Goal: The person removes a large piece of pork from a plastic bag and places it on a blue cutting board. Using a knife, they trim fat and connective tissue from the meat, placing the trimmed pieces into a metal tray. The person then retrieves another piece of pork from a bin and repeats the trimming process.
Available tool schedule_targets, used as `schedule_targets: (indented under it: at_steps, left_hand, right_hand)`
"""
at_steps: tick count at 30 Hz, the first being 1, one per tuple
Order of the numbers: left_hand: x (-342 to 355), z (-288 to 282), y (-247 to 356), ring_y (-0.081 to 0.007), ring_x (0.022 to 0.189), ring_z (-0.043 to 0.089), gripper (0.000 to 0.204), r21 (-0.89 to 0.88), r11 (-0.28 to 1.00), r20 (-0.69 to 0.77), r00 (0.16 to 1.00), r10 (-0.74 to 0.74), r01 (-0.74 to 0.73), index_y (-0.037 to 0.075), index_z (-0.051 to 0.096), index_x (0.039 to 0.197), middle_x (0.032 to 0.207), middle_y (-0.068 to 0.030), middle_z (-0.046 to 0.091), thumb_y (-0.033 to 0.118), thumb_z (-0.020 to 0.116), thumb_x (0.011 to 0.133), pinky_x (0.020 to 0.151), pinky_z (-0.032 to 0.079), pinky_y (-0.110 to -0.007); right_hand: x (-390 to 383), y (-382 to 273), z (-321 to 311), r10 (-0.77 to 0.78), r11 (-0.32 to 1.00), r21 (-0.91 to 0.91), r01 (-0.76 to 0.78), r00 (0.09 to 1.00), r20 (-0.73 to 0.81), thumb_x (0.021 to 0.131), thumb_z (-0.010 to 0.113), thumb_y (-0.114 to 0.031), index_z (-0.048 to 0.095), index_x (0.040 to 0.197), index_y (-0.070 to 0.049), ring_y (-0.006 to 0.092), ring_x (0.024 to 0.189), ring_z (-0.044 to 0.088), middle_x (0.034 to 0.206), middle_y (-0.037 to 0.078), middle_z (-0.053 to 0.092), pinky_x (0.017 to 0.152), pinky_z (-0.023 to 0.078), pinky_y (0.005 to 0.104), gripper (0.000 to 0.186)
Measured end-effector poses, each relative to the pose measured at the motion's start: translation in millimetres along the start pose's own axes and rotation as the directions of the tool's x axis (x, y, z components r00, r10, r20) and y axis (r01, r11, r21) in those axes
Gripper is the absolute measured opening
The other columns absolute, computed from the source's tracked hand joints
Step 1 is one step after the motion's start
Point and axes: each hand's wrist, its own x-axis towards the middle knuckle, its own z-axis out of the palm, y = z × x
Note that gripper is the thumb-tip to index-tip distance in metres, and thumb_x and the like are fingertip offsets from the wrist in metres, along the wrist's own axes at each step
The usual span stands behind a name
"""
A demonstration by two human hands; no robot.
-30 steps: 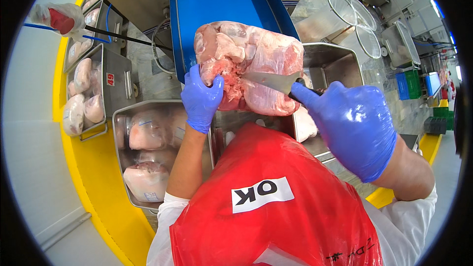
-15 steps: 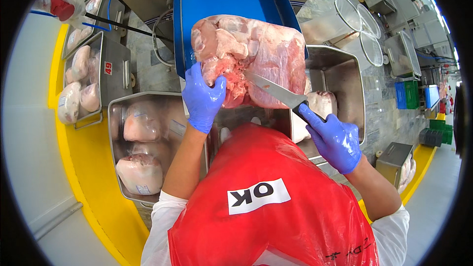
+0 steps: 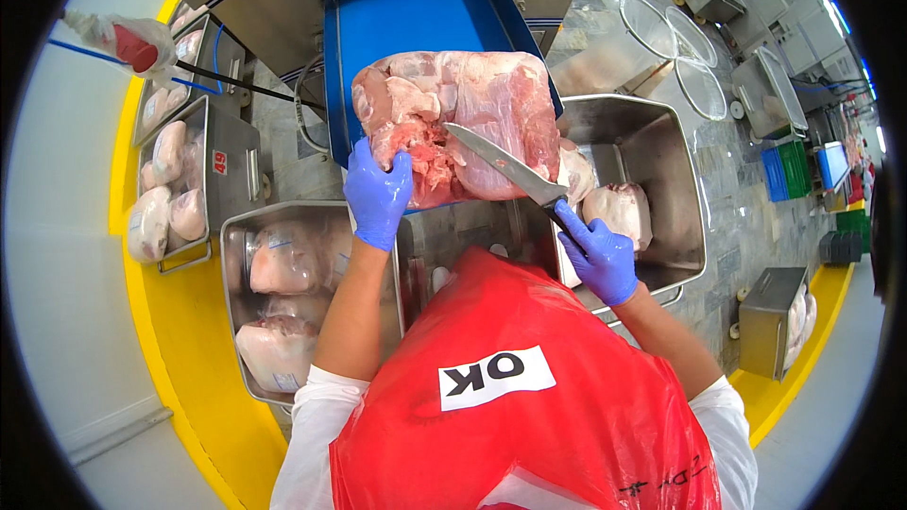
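Observation:
A big slab of raw meat (image 3: 505,123) lies at the near end of a blue conveyor belt (image 3: 416,14). Its left part is paler and ragged, with loose pink shreds near the front middle. My left hand (image 3: 377,194), in a blue glove, grips the slab's near left corner, thumb on top and fingers against the side. In my gloved right hand (image 3: 602,255) is a knife (image 3: 510,165) with a long steel blade and a dark handle. The blade points to the upper left across the slab, its tip by the shredded patch. Whether the edge touches the meat I cannot tell.
Steel tubs flank me: the left tub (image 3: 230,297) holds bagged meat pieces, the right tub (image 3: 675,189) unwrapped pieces. Another cart (image 3: 236,170) of bagged meat stands farther left. Clear round bins (image 3: 605,61) are beyond the right tub. A steel machine (image 3: 241,0) borders the belt.
The knife tip has shifted up and left over the slab, and my right hand has drawn in toward the left. My left hand keeps its hold on the corner. The whole view has shifted slightly.

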Motion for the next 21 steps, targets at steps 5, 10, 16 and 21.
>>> schedule_targets:
  at_steps: [5, 10, 16, 21]
  left_hand:
    - [4.4, -7.0, 1.3, -0.0507, 0.104, 0.068, 0.050, 0.020, 1.000, 0.048, 0.999, -0.006, 0.005, 0.000, 0.061, 0.124, 0.113, -0.0308, 0.070, 0.032, 0.076, 0.089, 0.089, 0.055, -0.057]
    - [4.4, -13.2, 7.8, -0.0500, 0.100, 0.070, 0.045, 0.076, 0.997, 0.047, 0.999, 0.005, -0.009, 0.002, 0.063, 0.122, 0.109, -0.0289, 0.072, 0.031, 0.075, 0.090, 0.086, 0.056, -0.056]
    - [9.6, -19.7, 14.4, -0.0506, 0.098, 0.070, 0.042, 0.096, 0.995, 0.070, 0.998, 0.009, -0.016, 0.002, 0.064, 0.119, 0.107, -0.0293, 0.073, 0.031, 0.075, 0.091, 0.085, 0.055, -0.056]
    - [6.9, -19.4, 14.5, -0.0510, 0.096, 0.069, 0.042, 0.085, 0.995, 0.076, 0.996, 0.043, -0.050, 0.001, 0.064, 0.117, 0.104, -0.0292, 0.072, 0.032, 0.074, 0.090, 0.084, 0.055, -0.057]
  right_hand:
    - [25.1, -10.1, -58.6, 0.010, 0.998, 0.056, -0.012, 1.000, 0.022, 0.096, 0.076, -0.027, 0.064, 0.150, -0.032, 0.0303, 0.055, 0.059, 0.072, 0.011, 0.058, 0.052, 0.046, 0.0437, 0.055]
    - [64.3, -29.7, -136.1, -0.091, 0.983, -0.142, 0.119, 0.978, 0.188, 0.093, 0.075, -0.024, 0.067, 0.145, -0.036, 0.0301, 0.061, 0.065, 0.074, 0.011, 0.061, 0.055, 0.051, 0.0427, 0.054]
    - [108.4, -73.7, -167.6, -0.247, 0.942, -0.159, 0.297, 0.929, 0.274, 0.092, 0.072, -0.016, 0.063, 0.143, -0.023, 0.0304, 0.065, 0.067, 0.078, 0.011, 0.065, 0.057, 0.050, 0.0433, 0.052]
    - [126.3, -99.9, -165.5, -0.196, 0.949, -0.141, 0.283, 0.877, 0.438, 0.088, 0.073, -0.014, 0.056, 0.147, -0.014, 0.0301, 0.067, 0.069, 0.079, 0.012, 0.065, 0.058, 0.051, 0.0428, 0.061]
